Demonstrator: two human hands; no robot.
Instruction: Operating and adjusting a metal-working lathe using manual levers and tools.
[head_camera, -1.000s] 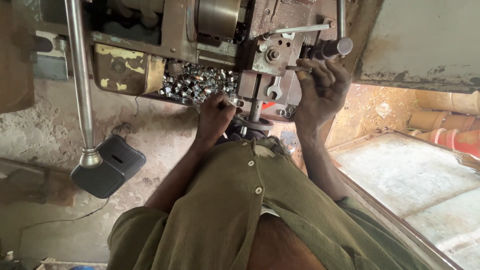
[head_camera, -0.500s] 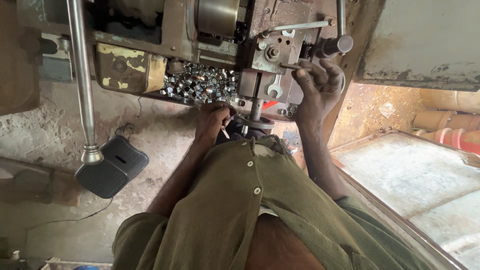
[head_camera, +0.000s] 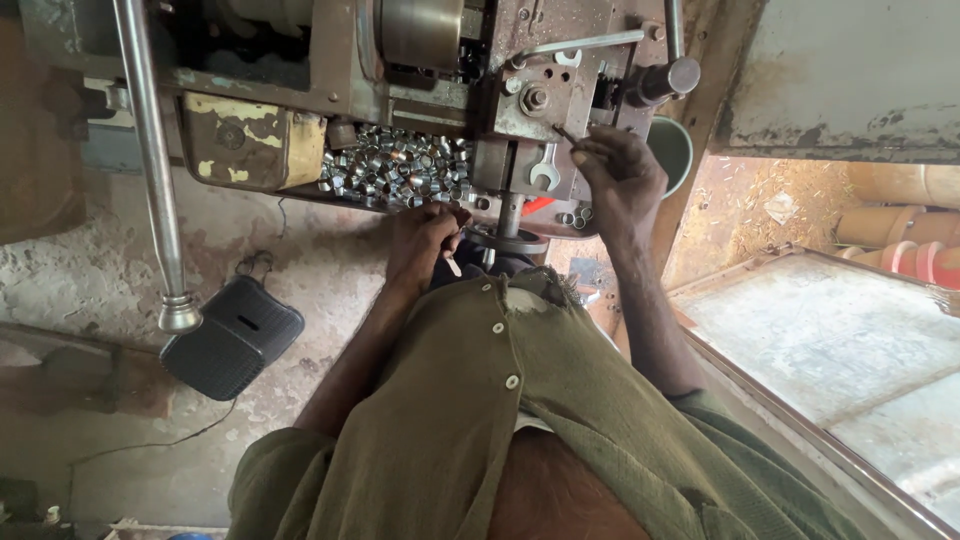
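Note:
I stand at an old metal lathe (head_camera: 300, 90), my olive shirt filling the lower view. My left hand (head_camera: 425, 238) is closed in a fist at the small handwheel (head_camera: 512, 240) under the carriage, apparently around its handle. My right hand (head_camera: 622, 178) is raised against the tool post block (head_camera: 535, 100) and pinches a thin metal rod (head_camera: 566, 133) whose tip points at the block. A spanner (head_camera: 543, 173) hangs on the block just left of that hand. A heap of shiny metal rings (head_camera: 395, 168) lies in the tray above my left hand.
A long steel lever with a round knob (head_camera: 178, 314) hangs at the left over a black ribbed pedal box (head_camera: 232, 338). A black handle knob (head_camera: 672, 77) and a green cup (head_camera: 675, 150) are above my right hand. A metal sheet (head_camera: 830, 340) and wooden cylinders (head_camera: 900, 235) lie to the right.
My right hand has dropped from the black handle knob down to the tool post block and now pinches the thin rod. My left hand has stayed at the handwheel.

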